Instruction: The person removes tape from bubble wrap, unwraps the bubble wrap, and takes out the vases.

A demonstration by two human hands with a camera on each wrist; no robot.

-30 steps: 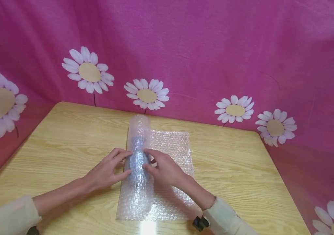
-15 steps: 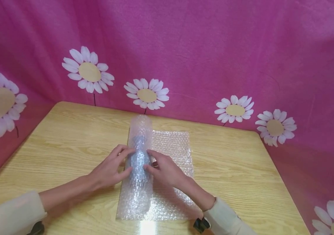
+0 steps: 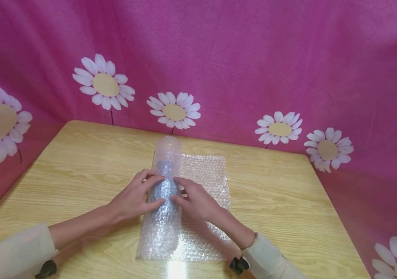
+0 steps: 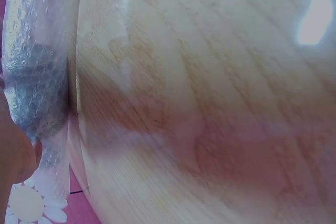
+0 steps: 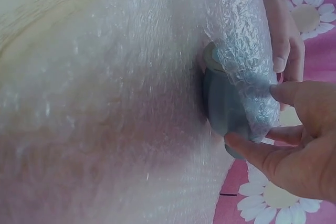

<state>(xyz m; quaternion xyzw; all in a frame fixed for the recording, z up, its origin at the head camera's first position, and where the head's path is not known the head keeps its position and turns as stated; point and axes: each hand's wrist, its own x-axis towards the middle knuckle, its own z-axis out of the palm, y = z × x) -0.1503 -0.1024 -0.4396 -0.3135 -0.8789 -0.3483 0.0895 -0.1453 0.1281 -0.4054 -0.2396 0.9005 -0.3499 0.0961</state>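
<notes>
A blue-grey vase lies on its side with bubble wrap folded over it from the left. In the head view it shows through the film as a narrow neck and a wider body. My left hand holds the covered vase from the left, thumb and fingertips on the film. From the right, my right hand grips the vase and the folded layer; the right wrist view shows its thumb and fingers against them. The vase's side towards the right wrist camera is uncovered. In the left wrist view the left hand is partly cut off.
A flat stretch of the wrap extends right of the vase on the wooden table. Behind the table hangs a magenta cloth printed with white daisies. Light glares at the table's front edge. Dark straps show at both cuffs.
My left hand has shifted a little to the right and further over the film on the vase. The roll has moved slightly right; the right hand stays nearly in place.
</notes>
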